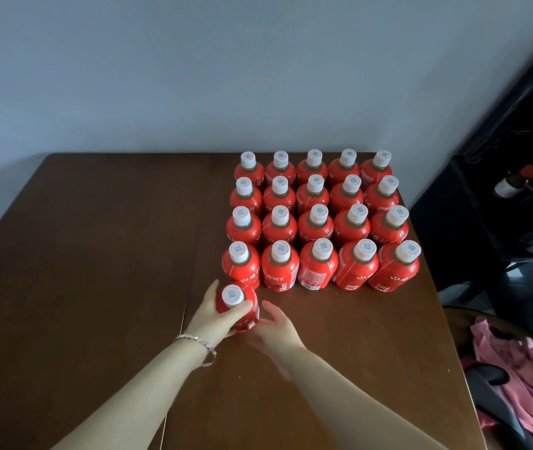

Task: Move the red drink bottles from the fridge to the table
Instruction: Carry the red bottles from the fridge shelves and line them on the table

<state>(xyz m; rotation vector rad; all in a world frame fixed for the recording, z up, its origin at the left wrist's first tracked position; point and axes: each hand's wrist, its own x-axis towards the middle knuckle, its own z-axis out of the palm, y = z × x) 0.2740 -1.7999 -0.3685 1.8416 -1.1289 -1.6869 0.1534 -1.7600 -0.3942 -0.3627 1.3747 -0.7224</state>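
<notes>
The dark wooden table (96, 254) fills the left of your view, and its back edge meets a plain wall. Your left forearm comes up from the bottom edge with a beaded bracelet (195, 341) at the wrist. Your left hand (216, 316) grips a red bottle (237, 308): the thumb is curled across its shoulder just under the white cap, and the fingers wrap round the far left side. That bottle sits over the table just in front of the near-left corner of the bottle block. Your hand hides its base, so you cannot tell whether it stands on the wood. Your right hand (278, 329) is just beside the bottle on its right, with the fingers loosely spread and fairly straight and nothing held in them. It is blurred, so whether the fingertips touch the label is unclear. Beyond both hands, the bottle block (317, 222) stands upright on the right half of the table, four rows of five packed closely together, all with white caps. Off the table's right edge stands a black shelf unit (518, 206), and nearer you lies a crumpled pink cloth (518, 384).
</notes>
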